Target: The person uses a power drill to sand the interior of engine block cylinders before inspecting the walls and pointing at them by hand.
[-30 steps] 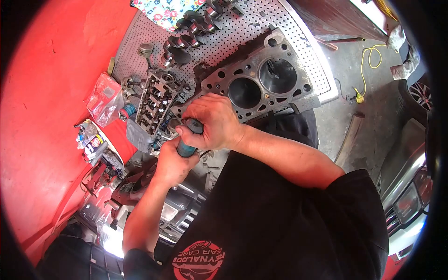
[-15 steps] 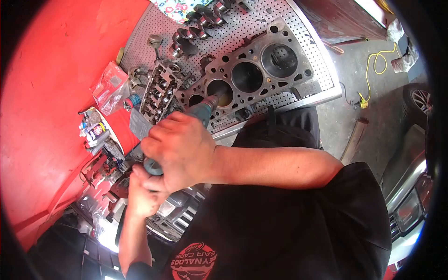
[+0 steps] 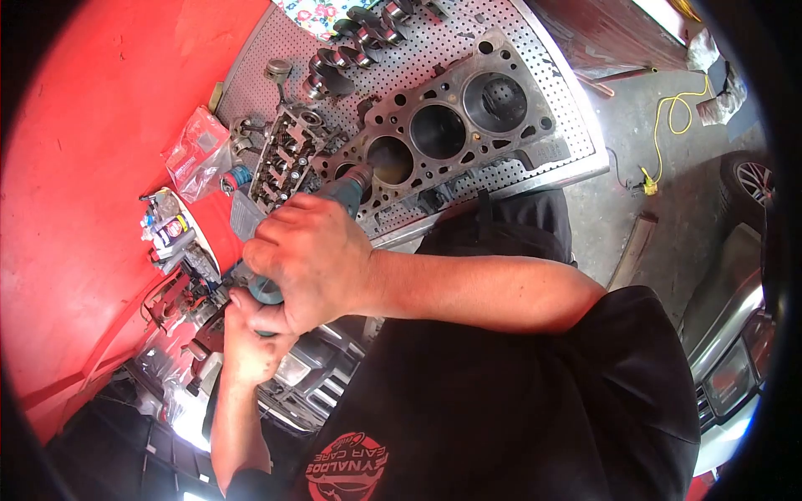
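Observation:
My right hand (image 3: 311, 260) is wrapped around the body of a teal power tool (image 3: 344, 194). Lower down, my left hand (image 3: 255, 344) is closed around the tool's rear end, touching my right hand. The tool's chuck lies over the engine block (image 3: 455, 163), at the left edge of the second bore (image 3: 390, 160) from the left, and partly covers the leftmost bore. Whatever the chuck carries is blurred and hard to make out. A cylinder head (image 3: 288, 163) with valve gear sits left of the block.
A crankshaft (image 3: 342, 58) and a piston (image 3: 278, 70) lie on the perforated metal table (image 3: 576, 154). Further left are a plastic-wrapped red packet (image 3: 197, 150) and a tray of bottles (image 3: 174, 230). A yellow cord (image 3: 660, 125) runs over the floor at right.
Both hands and the tool have shifted slightly left and up. The chuck has moved left relative to the second bore, where a shaft showed earlier.

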Demonstrator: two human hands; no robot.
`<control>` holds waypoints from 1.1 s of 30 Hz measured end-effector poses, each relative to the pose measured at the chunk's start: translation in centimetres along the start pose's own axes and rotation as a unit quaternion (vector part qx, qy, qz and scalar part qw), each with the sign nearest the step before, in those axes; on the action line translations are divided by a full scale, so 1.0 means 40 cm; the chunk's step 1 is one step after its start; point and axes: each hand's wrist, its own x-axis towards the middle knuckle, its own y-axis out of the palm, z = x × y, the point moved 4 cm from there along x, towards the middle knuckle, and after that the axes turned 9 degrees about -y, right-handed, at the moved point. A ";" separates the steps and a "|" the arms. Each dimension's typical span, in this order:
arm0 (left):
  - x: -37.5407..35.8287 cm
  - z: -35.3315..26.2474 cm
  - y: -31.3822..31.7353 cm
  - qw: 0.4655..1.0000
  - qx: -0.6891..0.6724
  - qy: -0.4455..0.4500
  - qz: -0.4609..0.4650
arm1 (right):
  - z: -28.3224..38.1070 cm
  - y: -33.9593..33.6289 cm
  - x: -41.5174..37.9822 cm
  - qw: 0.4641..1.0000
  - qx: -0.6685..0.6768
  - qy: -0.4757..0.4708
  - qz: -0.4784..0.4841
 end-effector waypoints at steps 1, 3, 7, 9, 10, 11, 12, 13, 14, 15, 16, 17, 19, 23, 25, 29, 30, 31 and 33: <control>0.011 0.016 0.003 1.000 0.018 -0.007 0.014 | -0.009 -0.002 -0.004 1.000 0.002 -0.003 -0.003; 0.028 -0.004 0.017 0.997 0.064 0.028 0.021 | -0.025 -0.007 -0.014 1.000 0.002 0.006 -0.001; 0.052 -0.004 0.039 0.998 0.018 -0.015 0.061 | -0.051 -0.008 -0.030 1.000 -0.008 0.014 -0.001; 0.064 0.007 0.043 0.998 0.000 -0.014 0.059 | -0.061 -0.008 -0.034 1.000 -0.004 0.020 0.002; 0.071 0.013 0.046 0.998 -0.009 -0.014 0.058 | -0.067 -0.009 -0.035 1.000 -0.002 0.022 0.004; 0.078 0.017 0.052 0.998 0.005 -0.002 0.066 | -0.075 -0.011 -0.038 1.000 0.001 0.025 0.006; 0.088 0.018 0.058 0.997 0.019 0.008 0.075 | -0.083 -0.015 -0.041 1.000 0.003 0.029 0.007; 0.103 0.014 0.062 0.996 0.033 0.020 0.084 | -0.096 -0.019 -0.041 0.999 0.005 0.033 0.008; 0.112 0.001 0.069 0.997 0.026 0.009 0.072 | -0.108 -0.022 -0.044 0.999 0.003 0.037 0.014; 0.117 -0.020 0.083 0.998 0.019 -0.003 0.062 | -0.118 -0.026 -0.048 0.999 0.001 0.042 0.022; 0.127 -0.033 0.090 0.999 0.012 -0.014 0.051 | -0.131 -0.029 -0.052 0.999 -0.001 0.046 0.029; 0.142 -0.029 0.097 0.998 0.028 -0.008 0.059 | -0.143 -0.032 -0.058 0.998 -0.010 0.053 0.023; 0.172 -0.012 0.110 0.997 0.034 -0.018 0.072 | -0.172 -0.034 -0.068 0.998 -0.012 0.056 0.014; 0.218 -0.002 0.142 0.994 0.045 -0.027 0.092 | -0.214 -0.054 -0.087 0.996 -0.014 0.082 0.044; 0.232 -0.010 0.156 0.992 0.053 -0.049 0.103 | -0.229 -0.053 -0.095 0.995 -0.009 0.092 0.048; 0.261 -0.017 0.180 0.993 0.021 -0.037 0.108 | -0.262 -0.071 -0.107 0.995 -0.007 0.098 0.033; 0.267 -0.027 0.181 0.988 0.019 -0.083 0.131 | -0.266 -0.073 -0.105 0.994 -0.002 0.101 0.028; 0.274 -0.030 0.183 0.988 0.021 -0.073 0.132 | -0.270 -0.078 -0.102 0.994 -0.004 0.103 0.023; 0.285 -0.033 0.182 0.990 0.020 -0.053 0.132 | -0.272 -0.083 -0.101 0.993 -0.007 0.116 0.027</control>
